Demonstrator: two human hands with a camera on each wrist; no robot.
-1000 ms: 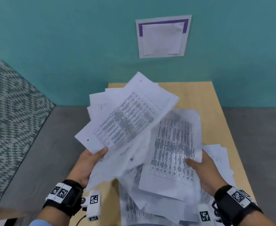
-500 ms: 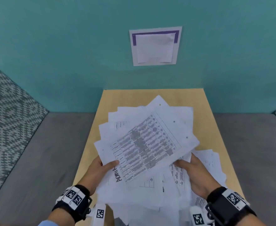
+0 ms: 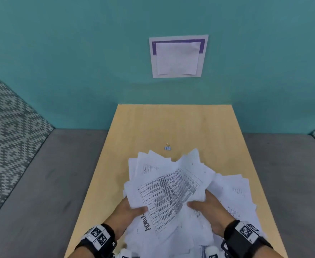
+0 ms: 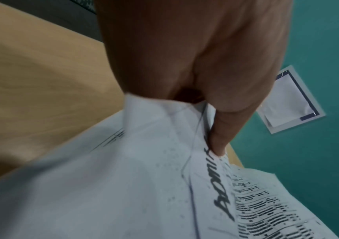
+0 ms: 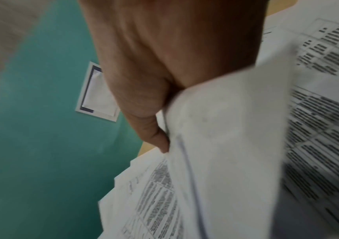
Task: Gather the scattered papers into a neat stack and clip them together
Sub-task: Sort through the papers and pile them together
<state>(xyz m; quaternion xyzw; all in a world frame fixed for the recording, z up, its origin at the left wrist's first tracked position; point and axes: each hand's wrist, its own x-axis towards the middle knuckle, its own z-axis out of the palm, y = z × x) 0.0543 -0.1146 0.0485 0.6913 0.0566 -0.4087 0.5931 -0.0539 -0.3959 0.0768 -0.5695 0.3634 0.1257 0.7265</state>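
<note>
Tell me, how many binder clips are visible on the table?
1. The binder clip lies on the table, just beyond the papers. More may be hidden under them.

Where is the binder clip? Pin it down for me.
In the head view the binder clip lies alone on the bare wooden table, near its middle, just beyond the far edge of the papers, untouched by either hand.

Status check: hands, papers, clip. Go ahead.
Left hand and right hand both grip the papers, bunched and uneven. More sheets loose on table. Binder clip beyond, untouched. Nothing blocking.
</note>
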